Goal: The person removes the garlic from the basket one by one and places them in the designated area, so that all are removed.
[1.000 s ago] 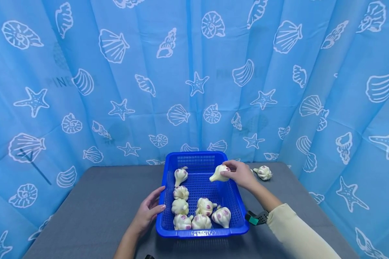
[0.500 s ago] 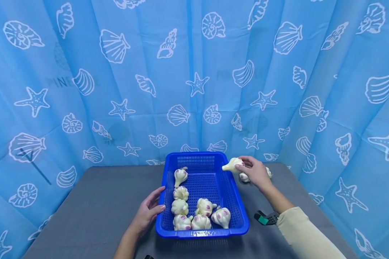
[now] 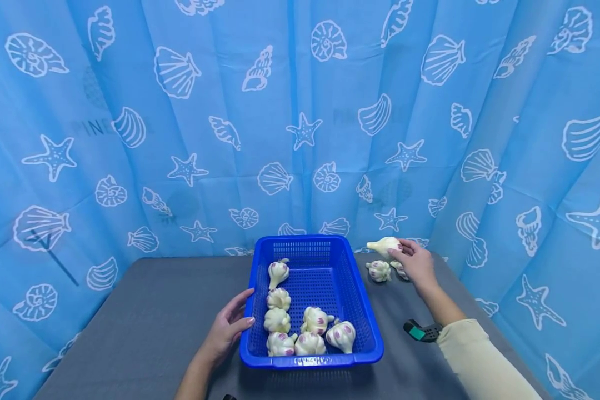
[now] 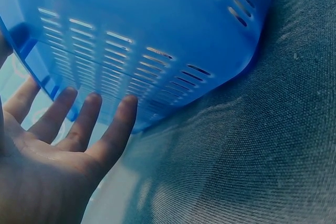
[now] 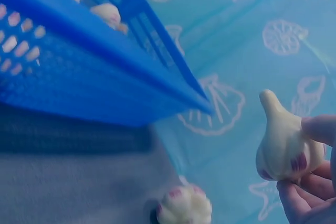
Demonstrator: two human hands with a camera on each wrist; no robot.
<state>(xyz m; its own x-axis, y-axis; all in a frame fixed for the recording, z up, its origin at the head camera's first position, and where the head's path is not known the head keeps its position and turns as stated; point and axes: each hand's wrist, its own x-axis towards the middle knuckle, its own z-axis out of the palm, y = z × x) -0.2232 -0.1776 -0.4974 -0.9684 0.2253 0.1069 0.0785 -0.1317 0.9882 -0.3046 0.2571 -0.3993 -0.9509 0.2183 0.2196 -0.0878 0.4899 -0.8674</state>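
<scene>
Garlic bulb (image 3: 386, 246), mid-carry, was pinched by right grip (image 3: 417, 265), loose bulbs (image 3: 378, 271) near it, left grip (image 3: 226, 325) loosely touching basket (image 3: 265, 361); lowering seemed called for next.

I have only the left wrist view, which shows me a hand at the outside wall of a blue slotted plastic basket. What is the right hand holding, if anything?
Observer: The right hand pinches a white garlic bulb with purple patches.
Operator: Thank you. And what is inside the basket?
Observer: I count seven similar bulbs in there.
Operator: Does any bulb lie outside?
Observer: Yes, two bulbs rest on the grey cloth-covered table, to the right of the basket.
</scene>
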